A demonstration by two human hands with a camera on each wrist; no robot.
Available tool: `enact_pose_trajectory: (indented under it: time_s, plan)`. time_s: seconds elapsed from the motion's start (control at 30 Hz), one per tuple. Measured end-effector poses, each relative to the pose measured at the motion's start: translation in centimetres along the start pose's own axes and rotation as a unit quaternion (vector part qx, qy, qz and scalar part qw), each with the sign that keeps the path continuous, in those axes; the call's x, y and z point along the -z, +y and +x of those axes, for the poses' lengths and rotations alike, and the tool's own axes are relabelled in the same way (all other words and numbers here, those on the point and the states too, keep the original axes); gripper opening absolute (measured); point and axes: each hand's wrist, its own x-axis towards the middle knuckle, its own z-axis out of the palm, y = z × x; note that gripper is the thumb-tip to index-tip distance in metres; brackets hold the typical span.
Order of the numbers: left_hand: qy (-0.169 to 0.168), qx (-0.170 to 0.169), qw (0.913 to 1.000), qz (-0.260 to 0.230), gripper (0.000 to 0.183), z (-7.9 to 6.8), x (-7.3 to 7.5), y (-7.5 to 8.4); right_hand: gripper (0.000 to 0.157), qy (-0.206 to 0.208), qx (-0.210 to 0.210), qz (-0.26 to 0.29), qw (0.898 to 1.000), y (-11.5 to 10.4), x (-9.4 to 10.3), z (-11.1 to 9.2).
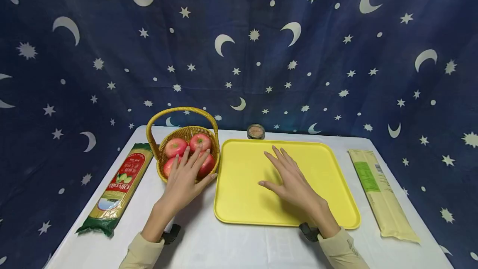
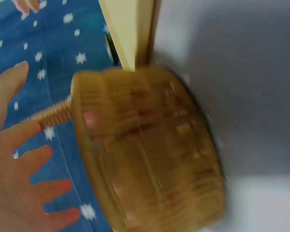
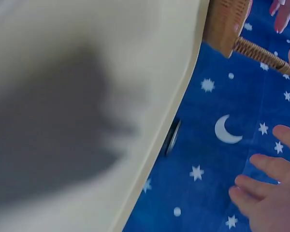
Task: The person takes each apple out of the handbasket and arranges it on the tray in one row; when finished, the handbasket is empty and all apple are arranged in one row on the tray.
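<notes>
A wicker basket (image 1: 159, 168) with a tall hooped handle stands at the back left and holds several red apples (image 1: 176, 147). Over its front part hovers my left hand (image 1: 181, 184), fingers spread and grasping nothing. The left wrist view shows the basket wall (image 2: 154, 159), blurred, with the hand (image 2: 19, 169) apart from it. My right hand (image 1: 293, 179) hangs above the yellow tray (image 1: 239, 198), its fingers stretched out and holding nothing. Its shadow falls on the tray. Behind the fingers of the left hand, some of the apples are partly hidden.
On the left lies a red and green pack of spaghetti (image 1: 125, 177). A pale, flat pack (image 1: 381, 196) with a green label lies at the right edge. Behind the tray sits a small round tin (image 1: 256, 131). A dark blue star-patterned curtain (image 1: 257, 78) hangs behind the white-covered table (image 1: 239, 248).
</notes>
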Motion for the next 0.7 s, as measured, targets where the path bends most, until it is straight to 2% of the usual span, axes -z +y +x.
enact_pose_trajectory:
  time_s: [0.13,0.27,0.4,0.57,0.63,0.7]
  plan:
    - [0.030,0.031,0.9979,-0.048,0.071,-1.2,1.0,-1.9,0.086,-0.019,-0.016,0.096,0.995,-0.6,-0.5,1.6]
    - [0.069,0.059,0.9912,-0.096,0.065,-2.6,1.7,-3.6,0.082,-0.028,-0.019,0.134,0.990,-0.8,-1.4,3.1]
    - [0.110,0.094,0.9789,-0.144,0.058,-4.0,2.3,-4.8,0.079,-0.039,-0.008,0.155,0.987,-1.1,-2.3,4.6]
    - [0.169,0.140,0.9621,-0.162,0.052,-4.9,2.5,-5.8,0.078,-0.061,0.002,0.201,0.978,-2.0,-3.4,6.6]
    - [0.179,0.163,0.9550,-0.172,0.051,-5.0,2.5,-6.3,0.076,-0.066,0.007,0.216,0.974,-2.3,-3.9,7.2]
    - [0.175,0.190,0.9449,-0.201,0.051,-5.0,2.5,-6.8,0.074,-0.072,0.009,0.230,0.970,-2.8,-4.4,7.8]
